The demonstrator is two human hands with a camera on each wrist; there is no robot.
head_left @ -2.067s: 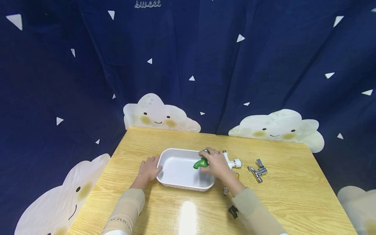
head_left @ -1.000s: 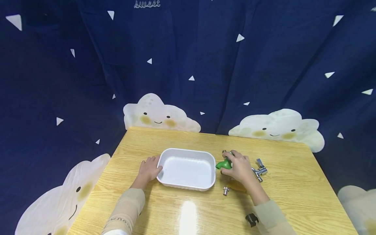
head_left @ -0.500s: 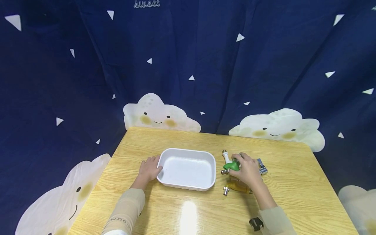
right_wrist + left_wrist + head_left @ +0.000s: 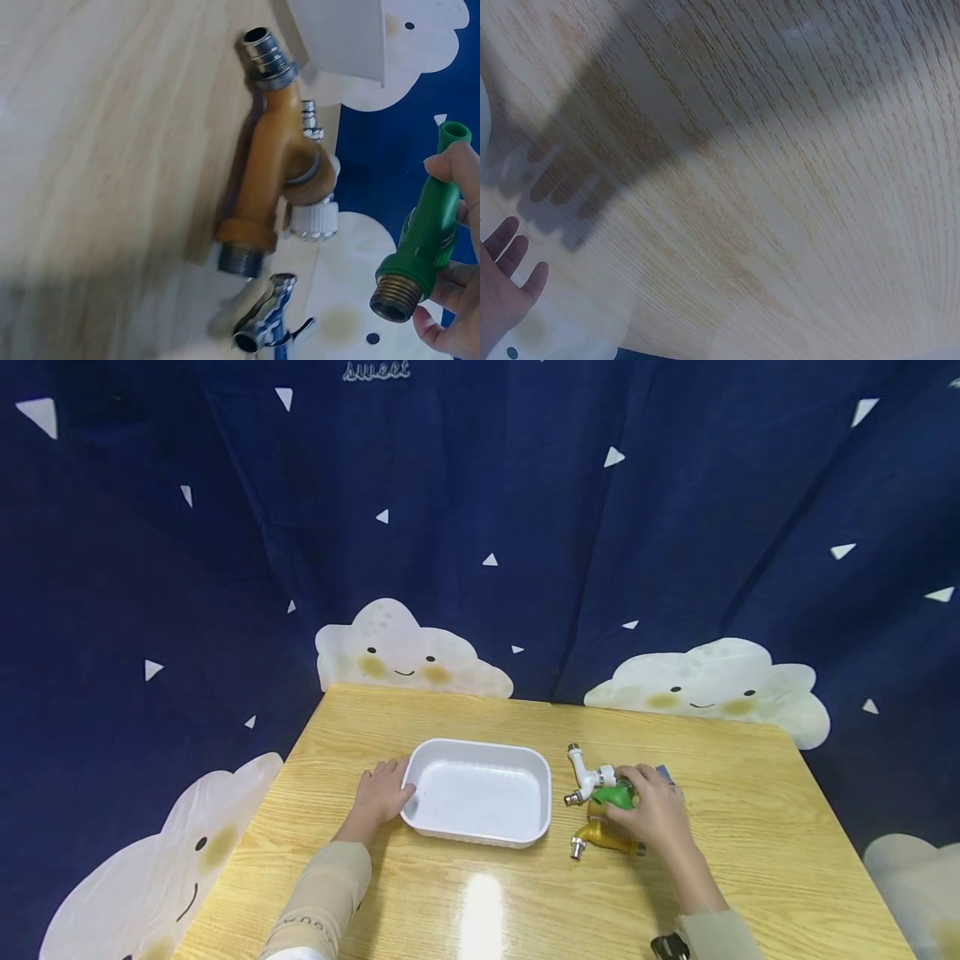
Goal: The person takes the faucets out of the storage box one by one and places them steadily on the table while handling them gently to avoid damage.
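My right hand holds a green faucet above the table, right of the white basin. The right wrist view shows my thumb and fingers around this green faucet, its threaded brass end pointing down-left. My left hand rests at the left end of the white basin, with the thumb over its rim and the other fingers extended outside. A yellow faucet and a white faucet lie just left of my right hand. Behind that hand, a chrome faucet is mostly hidden in the head view.
The wooden table has its back edge against a dark blue curtain printed with clouds and white triangles. In the right wrist view, the yellow faucet partly covers the white one.
My right hand has carried the green faucet from over the basin to the right, past the white faucet and toward the chrome one. My left hand and the basin have stayed put.
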